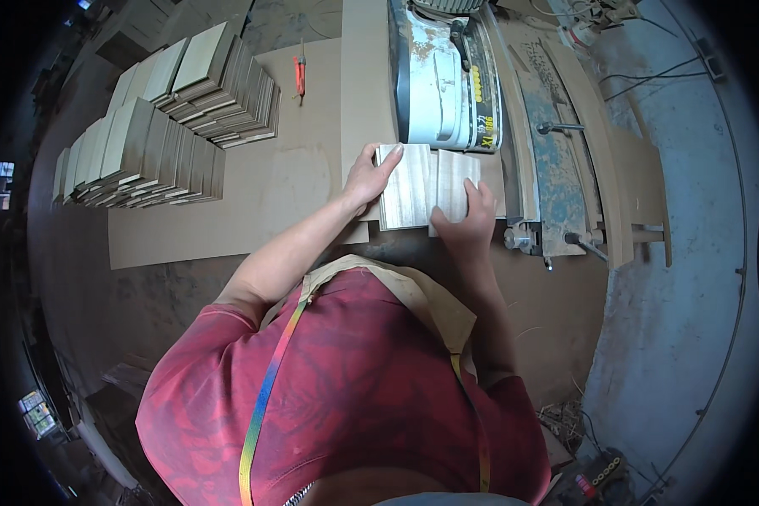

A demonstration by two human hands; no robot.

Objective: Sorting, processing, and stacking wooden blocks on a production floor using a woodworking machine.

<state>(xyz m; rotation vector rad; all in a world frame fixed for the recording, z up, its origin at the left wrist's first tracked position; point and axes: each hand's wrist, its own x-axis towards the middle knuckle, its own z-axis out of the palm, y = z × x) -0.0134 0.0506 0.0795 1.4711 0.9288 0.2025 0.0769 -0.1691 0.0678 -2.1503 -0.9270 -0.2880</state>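
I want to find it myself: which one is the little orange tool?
Start at the big grey-white machine at the table's top edge. Look left across the brown board to the stacked wooden pieces. The orange tool lies alone between them, thin and brightly coloured.

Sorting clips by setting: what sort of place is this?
Probably a woodworking shop: a worn sawing machine, stacks of cut wood pieces, and both hands on light boards at a dusty workbench.

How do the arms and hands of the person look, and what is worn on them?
Both forearms are bare. The left hand and right hand wear no gloves. Short red patterned sleeves end near the shoulders, with a tan apron strap and a rainbow strap.
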